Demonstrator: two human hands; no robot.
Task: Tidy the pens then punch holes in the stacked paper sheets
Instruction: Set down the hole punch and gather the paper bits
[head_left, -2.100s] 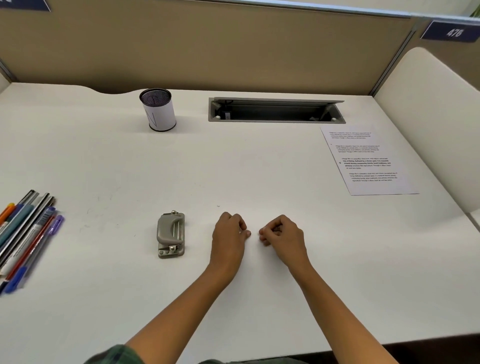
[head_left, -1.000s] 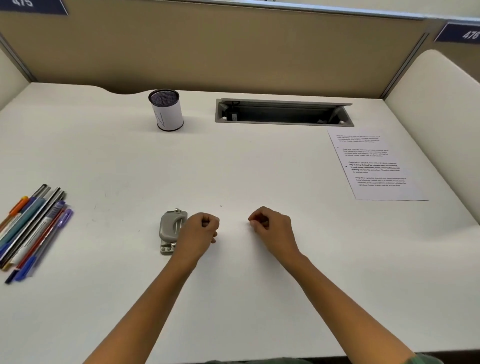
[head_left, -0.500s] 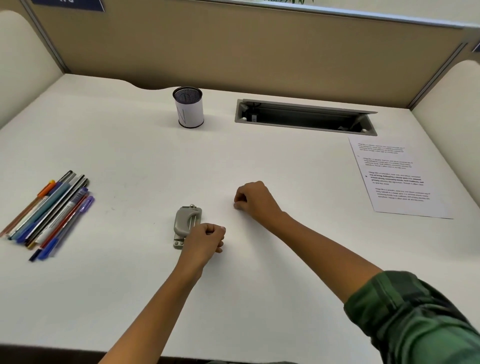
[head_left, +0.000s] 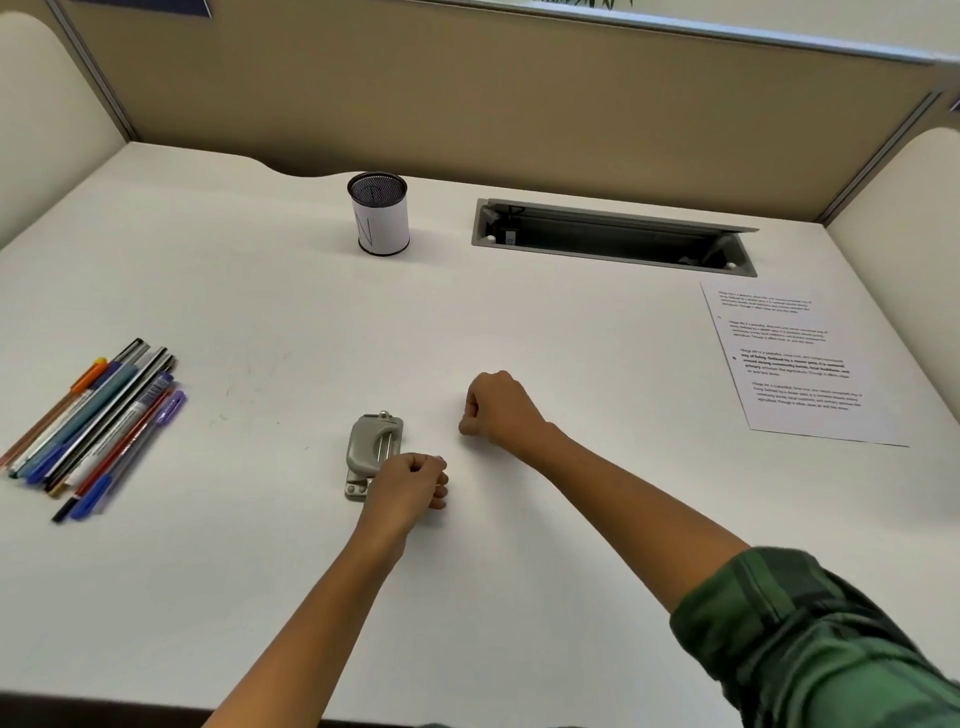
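Both hands rest on the white tabletop (head_left: 519, 322) as loose fists. The left hand (head_left: 410, 483) sits just beside the near right corner of the grey punch (head_left: 371, 447), overlapping it from this angle; whether it touches the punch cannot be told. Its grip is curled closed with nothing visibly held. The right hand (head_left: 498, 410) lies further back and to the right, apart from the punch, its grip likewise closed into a fist on nothing that shows. A green sleeve (head_left: 810, 639) is pushed up the right forearm.

The pens (head_left: 98, 421) lie in a loose row at the left edge of the tabletop, side by side and angled with their tips toward the near left (orange, teal, black, red, blue and purple barrels among them). They are well apart from both hands. The mesh cup (head_left: 379, 213), wrapped in white paper, stands upright near the back, left of the open cable slot (head_left: 613, 236); nothing is seen standing in it.

The paper (head_left: 800, 364), printed with text, lies flat at the far right, well apart from the punch and the hands. How many sheets are stacked there cannot be told.
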